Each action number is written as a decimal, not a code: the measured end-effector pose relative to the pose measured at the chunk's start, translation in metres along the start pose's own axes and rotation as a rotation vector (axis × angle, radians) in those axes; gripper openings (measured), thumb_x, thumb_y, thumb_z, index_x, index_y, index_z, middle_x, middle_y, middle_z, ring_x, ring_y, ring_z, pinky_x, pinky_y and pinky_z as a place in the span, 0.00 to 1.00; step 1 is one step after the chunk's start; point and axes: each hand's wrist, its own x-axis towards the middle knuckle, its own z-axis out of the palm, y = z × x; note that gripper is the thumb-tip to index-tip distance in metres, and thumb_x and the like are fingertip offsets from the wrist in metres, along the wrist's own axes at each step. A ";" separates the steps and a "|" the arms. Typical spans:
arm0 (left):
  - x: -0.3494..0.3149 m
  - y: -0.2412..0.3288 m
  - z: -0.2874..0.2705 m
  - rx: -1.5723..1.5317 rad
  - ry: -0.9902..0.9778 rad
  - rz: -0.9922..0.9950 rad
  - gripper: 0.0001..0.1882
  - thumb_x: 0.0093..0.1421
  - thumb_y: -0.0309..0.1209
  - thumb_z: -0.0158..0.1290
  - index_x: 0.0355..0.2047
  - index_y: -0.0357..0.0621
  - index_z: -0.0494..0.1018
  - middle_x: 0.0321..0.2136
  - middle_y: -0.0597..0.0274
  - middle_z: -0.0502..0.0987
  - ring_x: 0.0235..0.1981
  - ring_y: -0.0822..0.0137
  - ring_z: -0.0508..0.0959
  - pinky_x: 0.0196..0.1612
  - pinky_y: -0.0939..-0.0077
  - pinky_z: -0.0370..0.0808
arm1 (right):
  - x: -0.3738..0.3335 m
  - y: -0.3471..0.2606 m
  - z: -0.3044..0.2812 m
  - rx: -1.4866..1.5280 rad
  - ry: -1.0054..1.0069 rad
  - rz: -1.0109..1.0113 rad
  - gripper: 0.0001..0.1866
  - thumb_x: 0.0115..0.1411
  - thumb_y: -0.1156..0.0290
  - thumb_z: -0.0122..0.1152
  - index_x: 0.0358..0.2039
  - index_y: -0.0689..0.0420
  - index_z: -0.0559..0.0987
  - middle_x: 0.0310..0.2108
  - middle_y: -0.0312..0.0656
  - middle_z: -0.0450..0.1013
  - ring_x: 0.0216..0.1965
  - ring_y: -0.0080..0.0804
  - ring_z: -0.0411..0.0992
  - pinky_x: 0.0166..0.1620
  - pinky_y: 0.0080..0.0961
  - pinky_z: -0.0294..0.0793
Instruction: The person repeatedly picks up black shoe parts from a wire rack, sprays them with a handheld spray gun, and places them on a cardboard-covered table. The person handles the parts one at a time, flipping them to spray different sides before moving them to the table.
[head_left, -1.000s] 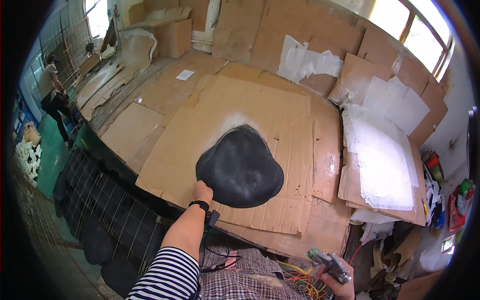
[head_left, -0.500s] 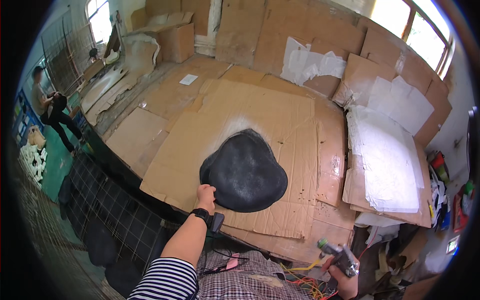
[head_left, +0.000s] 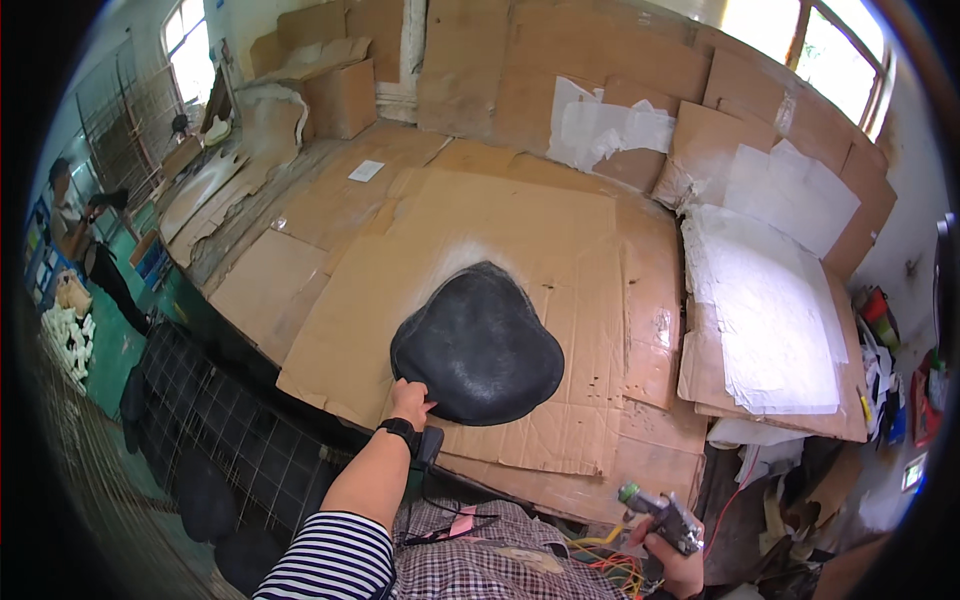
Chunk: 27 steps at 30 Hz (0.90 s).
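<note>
A black, rounded-triangular, seat-shaped piece (head_left: 478,345) lies on a large sheet of cardboard (head_left: 560,230). My left hand (head_left: 409,402) grips its near-left edge, fingers closed on the rim. The piece looks smooth and slightly glossy, with a raised lip at its far end. Low on the right, my right hand (head_left: 672,560) is wrapped around a metal spray gun (head_left: 672,524) with a green tip. The gun sits apart from the black piece, beyond the front edge of the cardboard. A yellow hose (head_left: 600,537) runs up to it.
A wire mesh rack (head_left: 235,425) with more dark pieces stands on the left. Upright cardboard (head_left: 600,50) lines the back. White sheets (head_left: 765,310) cover a board at the right. Loose wires (head_left: 618,575) lie by my waist. Another person (head_left: 85,235) stands at far left.
The view has shifted slightly. My left hand keeps its hold on the black piece's edge, and the spray gun remains in my right hand. The other person has raised a dark object.
</note>
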 end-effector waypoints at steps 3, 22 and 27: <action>0.003 0.026 0.021 -0.073 -0.143 0.088 0.24 0.48 0.15 0.44 0.47 0.44 0.61 0.38 0.55 0.70 0.38 0.56 0.73 0.40 0.52 0.73 | 0.003 0.002 0.012 0.121 0.138 0.002 0.22 0.51 0.74 0.58 0.48 0.65 0.69 0.28 0.44 0.73 0.32 0.36 0.74 0.42 0.31 0.72; -0.159 0.240 -0.040 -0.598 -0.524 0.586 0.18 0.51 0.15 0.43 0.43 0.42 0.70 0.38 0.60 0.77 0.37 0.63 0.77 0.43 0.67 0.76 | 0.047 0.040 0.055 0.056 -0.326 0.066 0.26 0.48 0.79 0.62 0.49 0.66 0.69 0.31 0.45 0.74 0.35 0.34 0.75 0.44 0.33 0.74; -0.174 0.226 -0.149 -0.619 -0.243 0.625 0.18 0.51 0.15 0.44 0.41 0.44 0.70 0.34 0.63 0.76 0.37 0.64 0.77 0.41 0.68 0.77 | 0.066 0.043 0.086 -0.016 -0.536 0.133 0.33 0.48 0.80 0.61 0.57 0.63 0.64 0.33 0.44 0.74 0.36 0.33 0.74 0.44 0.31 0.74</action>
